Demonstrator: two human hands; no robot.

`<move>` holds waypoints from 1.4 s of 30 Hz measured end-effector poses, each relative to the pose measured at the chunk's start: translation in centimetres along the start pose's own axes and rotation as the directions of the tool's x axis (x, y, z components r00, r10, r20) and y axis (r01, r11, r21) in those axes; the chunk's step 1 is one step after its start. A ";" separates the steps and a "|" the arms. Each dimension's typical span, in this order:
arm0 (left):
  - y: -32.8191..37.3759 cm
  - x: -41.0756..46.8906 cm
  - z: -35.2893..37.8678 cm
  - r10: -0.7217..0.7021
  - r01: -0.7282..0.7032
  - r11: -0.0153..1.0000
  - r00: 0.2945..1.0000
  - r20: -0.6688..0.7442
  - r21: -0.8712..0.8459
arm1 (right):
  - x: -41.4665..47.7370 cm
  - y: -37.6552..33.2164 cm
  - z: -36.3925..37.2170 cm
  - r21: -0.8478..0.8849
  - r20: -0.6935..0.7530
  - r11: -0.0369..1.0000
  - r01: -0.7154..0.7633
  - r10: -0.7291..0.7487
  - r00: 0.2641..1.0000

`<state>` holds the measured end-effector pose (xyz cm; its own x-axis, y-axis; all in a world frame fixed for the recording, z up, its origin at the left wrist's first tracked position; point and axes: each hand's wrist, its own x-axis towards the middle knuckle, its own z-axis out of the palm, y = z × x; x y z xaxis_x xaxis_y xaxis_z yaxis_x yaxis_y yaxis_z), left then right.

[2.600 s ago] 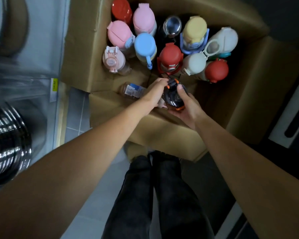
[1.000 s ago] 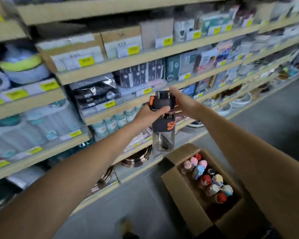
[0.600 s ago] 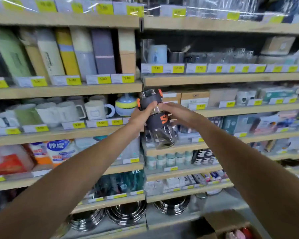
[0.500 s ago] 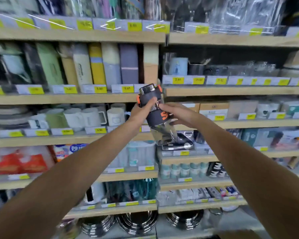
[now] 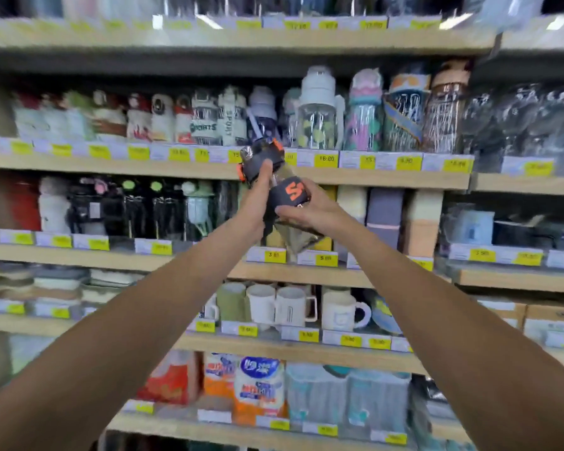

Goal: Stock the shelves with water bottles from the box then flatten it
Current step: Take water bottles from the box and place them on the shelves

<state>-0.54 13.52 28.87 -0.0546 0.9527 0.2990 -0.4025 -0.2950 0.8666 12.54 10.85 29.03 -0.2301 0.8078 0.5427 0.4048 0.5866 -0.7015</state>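
A clear water bottle (image 5: pixel 287 190) with a dark lid, orange clips and a dark band with orange lettering is held tilted in front of the shelves. My left hand (image 5: pixel 258 196) grips it near the lid. My right hand (image 5: pixel 306 213) holds its middle and lower body. Behind it, a wooden shelf (image 5: pixel 176 166) carries a row of water bottles (image 5: pixel 316 115), and the shelf below holds dark and green-lidded bottles (image 5: pixel 163 206). The box is out of view.
Lower shelves carry mugs (image 5: pixel 293 305), stacked containers (image 5: pixel 56 284) and packaged goods (image 5: pixel 258 388). Yellow price tags (image 5: pixel 326 161) line every shelf edge. Wrapped glassware (image 5: pixel 521 125) stands at the right.
The bottle came out of the box and was raised in both hands. My view swung up from the floor to the upper shelves with the bottle rows.
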 end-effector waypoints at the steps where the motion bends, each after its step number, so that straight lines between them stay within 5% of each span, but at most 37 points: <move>1: 0.6 1.2 -0.9 0.034 -0.034 0.999 0.999 -0.016 0.000 | 1.2 -0.7 0.8 0.000 -0.032 1.000 0.016 -0.016 0.999; 5: 4.0 3.5 -3.7 0.187 -0.187 0.982 0.982 -0.003 0.032 | 6.3 -3.2 3.1 -0.034 -0.093 0.997 0.066 -0.068 0.993; 11: 9.1 5.7 -5.3 0.130 -0.149 0.977 0.983 0.128 0.155 | 10.5 -6.2 3.4 -0.203 -0.138 0.958 0.205 -0.235 0.962; 15: 10.3 8.0 -3.9 0.225 -0.231 0.968 0.972 0.063 0.101 | 12.7 -7.1 2.5 -0.283 -0.176 0.912 0.296 -0.353 0.919; 24: 11.0 10.7 0.9 0.595 -0.585 0.747 0.800 0.073 0.317 | 15.9 -6.9 -2.0 -0.475 -0.204 0.811 0.342 -0.479 0.854; 27: 11.1 11.5 1.7 0.658 -0.635 0.669 0.748 0.090 0.386 | 15.7 -5.5 -3.9 -0.548 -0.222 0.795 0.261 -0.439 0.870; 32: 10.3 13.1 2.9 0.664 -0.638 0.609 0.735 0.136 0.472 | 16.2 -2.8 -6.0 -0.754 -0.362 0.655 0.058 -0.487 0.795; 42: 8.6 16.0 3.9 0.592 -0.493 0.576 0.802 0.083 0.652 | 18.4 0.4 -5.6 -0.649 -0.504 0.757 -0.074 -0.355 0.787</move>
<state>-1.32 25.92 42.64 -0.2059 0.5830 0.7859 0.3903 -0.6876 0.6123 13.42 25.58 41.34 0.1216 0.3981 0.9092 0.8979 0.3464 -0.2717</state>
